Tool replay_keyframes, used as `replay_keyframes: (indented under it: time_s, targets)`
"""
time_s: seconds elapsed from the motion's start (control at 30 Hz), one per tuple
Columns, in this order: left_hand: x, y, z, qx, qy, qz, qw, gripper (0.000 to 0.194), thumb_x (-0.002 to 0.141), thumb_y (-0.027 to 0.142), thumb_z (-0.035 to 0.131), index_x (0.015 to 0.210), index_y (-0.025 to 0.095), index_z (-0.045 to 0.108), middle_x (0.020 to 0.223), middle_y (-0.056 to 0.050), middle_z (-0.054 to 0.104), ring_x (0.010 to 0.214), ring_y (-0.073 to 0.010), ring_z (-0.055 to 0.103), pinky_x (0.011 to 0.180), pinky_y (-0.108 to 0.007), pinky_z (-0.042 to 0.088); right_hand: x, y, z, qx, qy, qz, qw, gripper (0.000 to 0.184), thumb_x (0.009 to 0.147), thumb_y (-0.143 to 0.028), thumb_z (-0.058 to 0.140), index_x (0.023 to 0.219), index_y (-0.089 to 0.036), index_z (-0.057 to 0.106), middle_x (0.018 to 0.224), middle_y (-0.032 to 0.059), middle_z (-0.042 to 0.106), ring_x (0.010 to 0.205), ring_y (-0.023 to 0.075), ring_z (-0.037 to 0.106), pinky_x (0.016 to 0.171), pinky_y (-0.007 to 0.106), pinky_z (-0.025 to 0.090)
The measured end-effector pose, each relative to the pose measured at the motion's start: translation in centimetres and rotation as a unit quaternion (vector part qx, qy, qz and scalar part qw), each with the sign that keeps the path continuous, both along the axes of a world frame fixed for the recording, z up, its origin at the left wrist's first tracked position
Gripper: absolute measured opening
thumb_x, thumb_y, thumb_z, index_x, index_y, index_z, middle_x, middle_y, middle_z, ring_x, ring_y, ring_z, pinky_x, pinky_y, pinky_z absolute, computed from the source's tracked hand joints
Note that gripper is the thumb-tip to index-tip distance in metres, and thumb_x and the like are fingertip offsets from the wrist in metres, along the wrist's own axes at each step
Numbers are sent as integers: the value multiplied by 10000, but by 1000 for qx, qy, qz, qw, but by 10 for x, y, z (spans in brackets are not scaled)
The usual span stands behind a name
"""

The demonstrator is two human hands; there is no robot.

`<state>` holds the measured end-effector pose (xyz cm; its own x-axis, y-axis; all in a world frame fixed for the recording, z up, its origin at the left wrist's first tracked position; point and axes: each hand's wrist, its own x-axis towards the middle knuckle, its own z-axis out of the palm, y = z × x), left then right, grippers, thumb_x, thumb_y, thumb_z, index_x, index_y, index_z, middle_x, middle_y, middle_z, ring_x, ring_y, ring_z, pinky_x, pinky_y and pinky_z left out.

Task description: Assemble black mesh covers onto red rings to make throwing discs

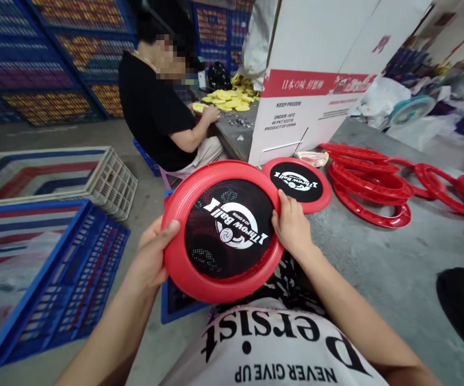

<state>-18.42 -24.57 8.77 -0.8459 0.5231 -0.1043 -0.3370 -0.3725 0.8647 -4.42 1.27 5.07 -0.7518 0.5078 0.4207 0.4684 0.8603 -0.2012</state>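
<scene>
Holding hands: the rim of the red-rimmed disc (226, 236) is gripped at its left edge by the left hand (151, 257), thumb on the face, and at its right edge by the right hand (292, 222), fingers bent over the face.
Held disc: it is tilted above the lap, just off the grey table (344, 241).
Done, as judged: black printed mesh (200, 236) is framed by the rim; whether it is seated all round cannot be told.
Beside the carton: a second disc (294, 182), likewise framed, is laid near the white carton (316, 107).
Left, as judged: several red rings (376, 194), apparently without mesh, are heaped and scattered farther right.
Far side: yellow pieces (232, 99) are handled by a seated co-worker (155, 118).
</scene>
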Motion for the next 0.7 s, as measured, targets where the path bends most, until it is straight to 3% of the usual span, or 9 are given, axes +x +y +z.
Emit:
replay_keyframes:
  time_s: [0.13,0.27,0.37,0.43,0.53,0.63,0.7]
  targets:
    - [2,-7,-6,-32,31,20,999,523,638,381,907,1090,177,739,775,-18,772,726,-219,755,689,-279,645,0,8,-7,-49,62,44,996,607,979,-314,453,1527,-72,348,1337,240,568,1211,356,558,1006,560,523]
    - [6,-16,-21,-62,77,54,994,561,600,434,902,1085,204,742,859,-24,779,785,-240,749,696,-298,633,3,16,-10,-132,121,71,981,589,965,-428,512,1478,-155,424,1290,180,616,1182,337,565,1053,576,465]
    - [10,-27,-38,-75,117,73,988,594,597,463,890,1115,227,722,909,-15,775,800,-230,732,696,-295,618,3,16,-11,-237,134,73,960,516,934,-528,559,1325,-192,538,1207,136,663,1115,320,584,1016,555,471]
    - [11,-37,-52,-97,155,70,981,581,616,483,873,1109,215,718,919,-18,765,789,-215,713,692,-283,603,2,13,-14,-333,149,83,928,489,905,-568,585,1228,-201,547,1169,112,673,1051,286,612,973,506,496]
    - [5,-57,-71,-164,233,63,956,495,695,503,819,1073,201,714,951,-33,758,850,-221,703,747,-279,589,-1,7,-20,-417,184,105,884,483,861,-579,626,1150,-207,518,1140,88,663,992,246,628,921,437,512]
    - [-7,-71,-76,-247,311,9,918,477,799,532,723,1136,197,680,1078,-75,751,998,-271,706,851,-330,585,-1,-1,-20,-400,185,97,892,444,842,-568,643,1078,-215,512,1055,67,661,959,244,623,890,419,505]
    - [-12,-73,-65,-306,371,-18,877,538,812,560,703,1205,196,640,1144,-98,736,1026,-290,707,871,-363,583,0,-7,-17,-380,157,84,908,416,846,-548,644,1065,-224,503,993,54,660,913,250,627,858,425,507]
